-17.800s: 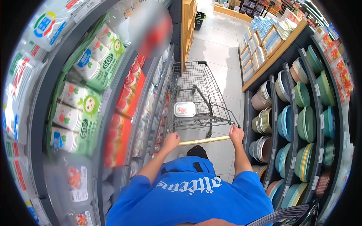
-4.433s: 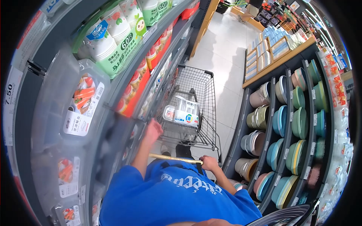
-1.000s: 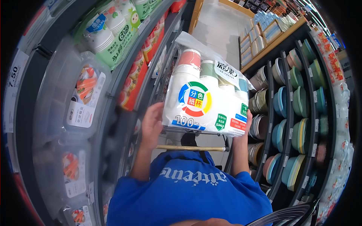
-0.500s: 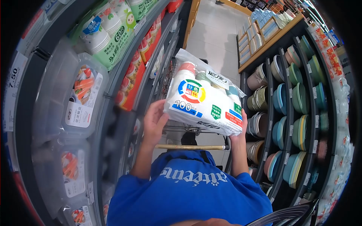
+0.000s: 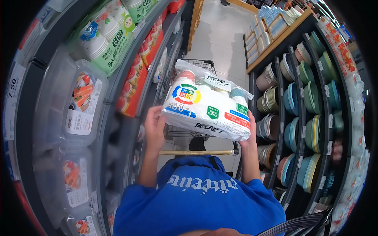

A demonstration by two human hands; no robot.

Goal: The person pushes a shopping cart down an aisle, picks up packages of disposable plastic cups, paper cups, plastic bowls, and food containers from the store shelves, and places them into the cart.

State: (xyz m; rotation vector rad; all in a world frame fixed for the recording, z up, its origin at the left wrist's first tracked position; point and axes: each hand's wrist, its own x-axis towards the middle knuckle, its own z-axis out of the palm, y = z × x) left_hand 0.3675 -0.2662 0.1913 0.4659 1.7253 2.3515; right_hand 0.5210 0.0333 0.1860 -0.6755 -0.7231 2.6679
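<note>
Between my two hands is a clear plastic pack of paper cups (image 5: 212, 104), its white face marked "100" and a coloured ring. Red, pale and teal cup bottoms show through its far side. My left hand (image 5: 155, 122) grips the pack's left end, thumb on the near side. At the right end, my right hand (image 5: 249, 128) is closed on the lower corner, with some fingers hidden beneath. The pack is held tilted above a shopping cart (image 5: 201, 67), whose wire basket it partly covers. Nearer me runs the cart's handle bar (image 5: 197, 152).
To the left, shelves carry clear food containers (image 5: 84, 100), green cup packs (image 5: 112, 37) and red packs (image 5: 136, 78). Stacked basins and bowls (image 5: 313, 135) fill the right shelves. A tiled aisle floor (image 5: 220, 31) stretches ahead, beside a wooden display (image 5: 271, 35).
The pack has shifted slightly left and turned, bringing more of its printed near edge into sight. Both hands keep their hold and move with it.
</note>
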